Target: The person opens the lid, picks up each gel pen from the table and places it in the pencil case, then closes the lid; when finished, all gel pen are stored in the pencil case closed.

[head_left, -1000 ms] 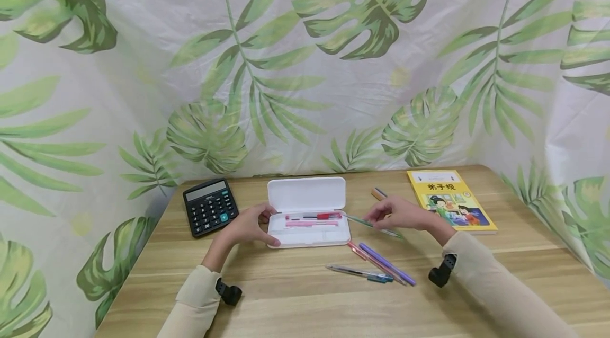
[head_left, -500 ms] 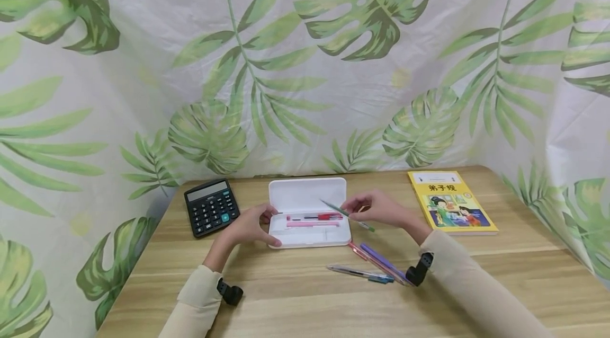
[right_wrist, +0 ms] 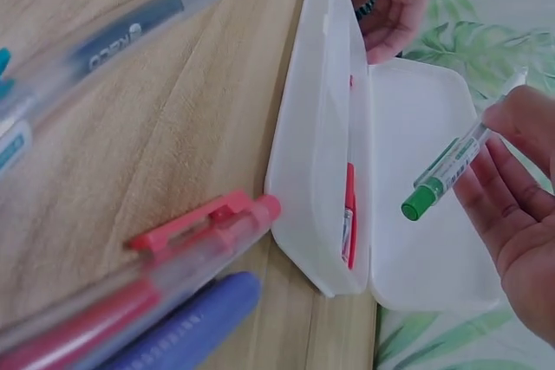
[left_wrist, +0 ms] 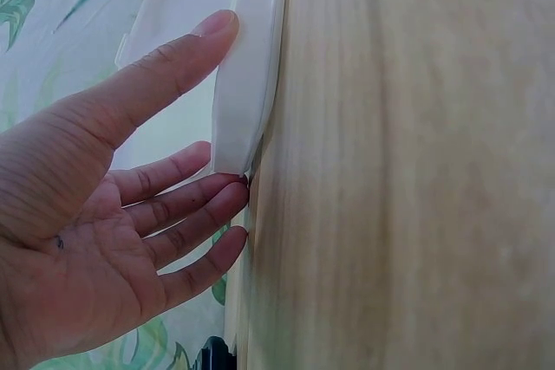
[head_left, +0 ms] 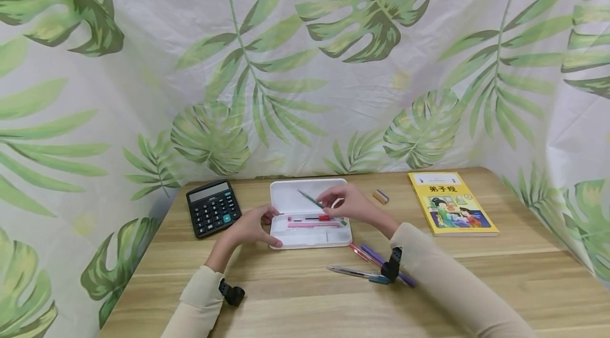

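Note:
A white pencil case (head_left: 311,241) lies with its lid raised; a red pen (head_left: 324,217) and a pink pen (head_left: 312,225) are inside. My left hand (head_left: 251,227) holds the case's left end, thumb at the front corner and fingers at the end and back, as the left wrist view also shows. Above the case, my right hand (head_left: 350,203) pinches a clear pen with green ends (right_wrist: 447,169) between thumb and fingers. The pen is tilted, its tip pointing up and left before the lid (head_left: 286,192).
A black calculator (head_left: 213,209) stands left of the case. In front lie a blue-capped pen (head_left: 357,273), a red pen (right_wrist: 165,288) and a purple pen (right_wrist: 195,327). An eraser (head_left: 380,196) lies behind on the right, near a yellow book (head_left: 450,203).
My right hand has moved left with the green pen, from the table right of the case to above the case. The left hand has stayed at the case's left end.

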A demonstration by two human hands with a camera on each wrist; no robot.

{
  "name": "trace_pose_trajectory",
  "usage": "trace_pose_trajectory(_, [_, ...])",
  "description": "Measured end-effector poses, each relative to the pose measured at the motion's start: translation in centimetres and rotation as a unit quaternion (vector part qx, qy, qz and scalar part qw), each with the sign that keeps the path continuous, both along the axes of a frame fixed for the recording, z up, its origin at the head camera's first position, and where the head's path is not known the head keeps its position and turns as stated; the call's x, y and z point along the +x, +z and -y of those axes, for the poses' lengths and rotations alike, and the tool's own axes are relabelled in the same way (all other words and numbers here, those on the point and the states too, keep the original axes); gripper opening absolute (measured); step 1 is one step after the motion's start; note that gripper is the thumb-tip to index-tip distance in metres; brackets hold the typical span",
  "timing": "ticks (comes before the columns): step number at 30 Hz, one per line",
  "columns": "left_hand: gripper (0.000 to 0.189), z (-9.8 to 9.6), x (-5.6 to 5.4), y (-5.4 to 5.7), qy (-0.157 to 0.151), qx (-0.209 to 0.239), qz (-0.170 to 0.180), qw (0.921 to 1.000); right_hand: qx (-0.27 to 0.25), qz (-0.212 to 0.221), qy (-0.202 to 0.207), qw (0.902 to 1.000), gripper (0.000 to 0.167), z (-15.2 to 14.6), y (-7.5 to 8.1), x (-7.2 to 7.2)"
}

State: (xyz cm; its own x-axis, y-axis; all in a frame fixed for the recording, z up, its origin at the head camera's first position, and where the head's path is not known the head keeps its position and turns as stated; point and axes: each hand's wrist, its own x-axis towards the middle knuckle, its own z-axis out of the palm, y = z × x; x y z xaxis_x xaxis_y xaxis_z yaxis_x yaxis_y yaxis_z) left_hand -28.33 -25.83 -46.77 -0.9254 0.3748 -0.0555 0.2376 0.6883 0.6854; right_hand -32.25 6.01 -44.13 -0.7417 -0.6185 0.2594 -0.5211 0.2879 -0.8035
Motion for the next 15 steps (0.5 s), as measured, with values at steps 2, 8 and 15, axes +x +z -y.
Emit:
trace_pose_trajectory(2, [0.079,0.0,0.0,-0.1,0.001,0.001,0.002,1.0,0.003,-0.003,0.002,1.0,0.025,0.5,-0.3,-0.2])
trace_pose_trajectory(8, [0.078,0.2,0.0,-0.1,0.002,-0.002,0.005,1.0,0.013,-0.006,-0.001,0.9999,0.025,1.4,-1.0,-0.8])
trace_pose_trajectory(15, [0.079,0.1,-0.1,0.1,-0.001,-0.006,0.011,0.9999,0.024,-0.017,0.002,0.9996,0.021,1.8,-1.5,-1.3])
